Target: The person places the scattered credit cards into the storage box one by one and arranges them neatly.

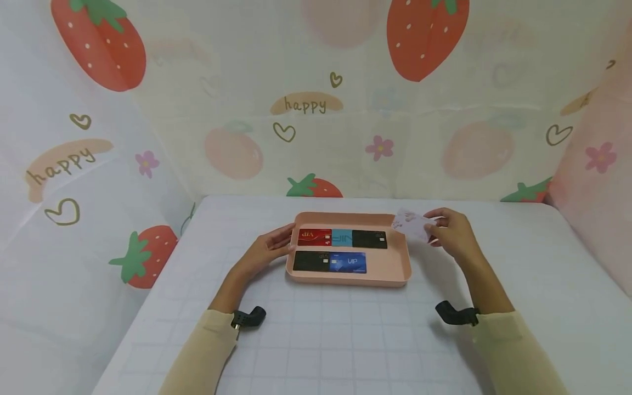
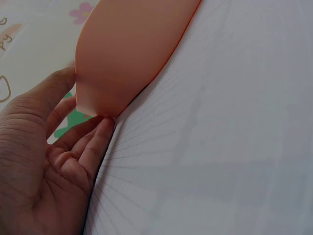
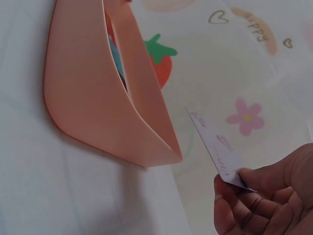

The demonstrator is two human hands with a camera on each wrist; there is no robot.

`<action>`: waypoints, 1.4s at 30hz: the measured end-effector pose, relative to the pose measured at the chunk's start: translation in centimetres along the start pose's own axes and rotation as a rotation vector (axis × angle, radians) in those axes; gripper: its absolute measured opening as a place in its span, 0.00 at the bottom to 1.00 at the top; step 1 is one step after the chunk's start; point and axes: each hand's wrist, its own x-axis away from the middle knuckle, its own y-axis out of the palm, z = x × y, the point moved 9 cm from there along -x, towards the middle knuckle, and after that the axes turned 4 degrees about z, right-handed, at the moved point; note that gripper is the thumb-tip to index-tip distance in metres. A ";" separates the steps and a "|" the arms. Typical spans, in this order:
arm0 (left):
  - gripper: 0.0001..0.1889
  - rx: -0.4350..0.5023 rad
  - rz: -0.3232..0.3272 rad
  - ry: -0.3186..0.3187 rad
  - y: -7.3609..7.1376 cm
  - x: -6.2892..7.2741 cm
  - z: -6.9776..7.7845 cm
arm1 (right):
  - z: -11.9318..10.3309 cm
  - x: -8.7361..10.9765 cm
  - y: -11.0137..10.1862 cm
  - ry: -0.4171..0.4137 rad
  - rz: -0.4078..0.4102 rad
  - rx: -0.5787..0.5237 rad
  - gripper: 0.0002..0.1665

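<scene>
Right hand [image 1: 451,233] pinches pale card [image 1: 412,224] above tray [image 1: 390,269] far-right corner; print unreadable. Left hand [image 1: 269,249] fingers straight, touching tray left wall. Five cards inside.

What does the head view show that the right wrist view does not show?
Only the head view shows the left hand touching the tray's left edge and five cards lying in two rows. Only the right wrist view shows the fingers pinching the white card's corner from close up. Both show the pink tray, the white card and the right hand.
</scene>
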 end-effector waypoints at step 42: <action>0.35 0.040 -0.002 -0.013 0.1 0.3 0.1 | -1.1 1.2 5.7 -0.035 -0.278 0.047 0.15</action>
